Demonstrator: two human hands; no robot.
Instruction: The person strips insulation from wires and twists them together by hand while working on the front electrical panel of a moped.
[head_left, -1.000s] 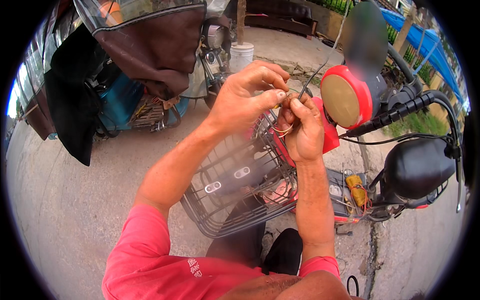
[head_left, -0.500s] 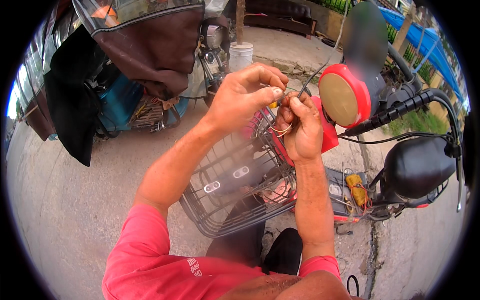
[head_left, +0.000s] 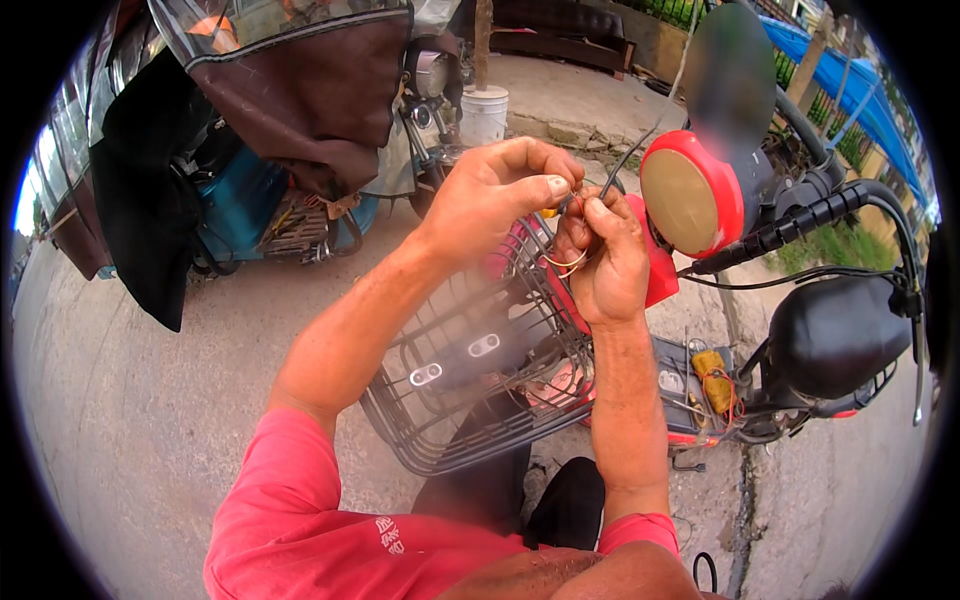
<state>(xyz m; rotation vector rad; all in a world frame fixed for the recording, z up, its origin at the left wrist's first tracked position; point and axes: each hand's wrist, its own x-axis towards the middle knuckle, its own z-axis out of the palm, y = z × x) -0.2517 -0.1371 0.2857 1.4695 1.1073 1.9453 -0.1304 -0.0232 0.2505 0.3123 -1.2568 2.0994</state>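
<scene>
My left hand (head_left: pixel 500 205) is closed in a pinch, its thumb and fingers meeting at thin wires (head_left: pixel 578 195) above the front of a red electric scooter (head_left: pixel 660 275). My right hand (head_left: pixel 605 255) is closed on the same wires just beside it, with pale loose strands (head_left: pixel 560 262) curving out below its fingers. A dark cable rises behind both hands. Right of them is a round red-rimmed panel (head_left: pixel 690 195) with a tan face. Below my hands is a black wire basket (head_left: pixel 430 445). The exact wire ends between my fingertips are too small to make out.
A teal vehicle (head_left: pixel 230 200) with a maroon cover (head_left: pixel 290 110) stands left, tools on its floor. Black seat (head_left: pixel 835 335), cables and a yellow bundle (head_left: pixel 712 380) lie right. A white bucket (head_left: pixel 483 115), bench (head_left: pixel 555 30) and blue tarp (head_left: pixel 850 90) are behind.
My left fingertips have shifted slightly and now sit right against my right hand's at the wires. Otherwise the scene is nearly the same.
</scene>
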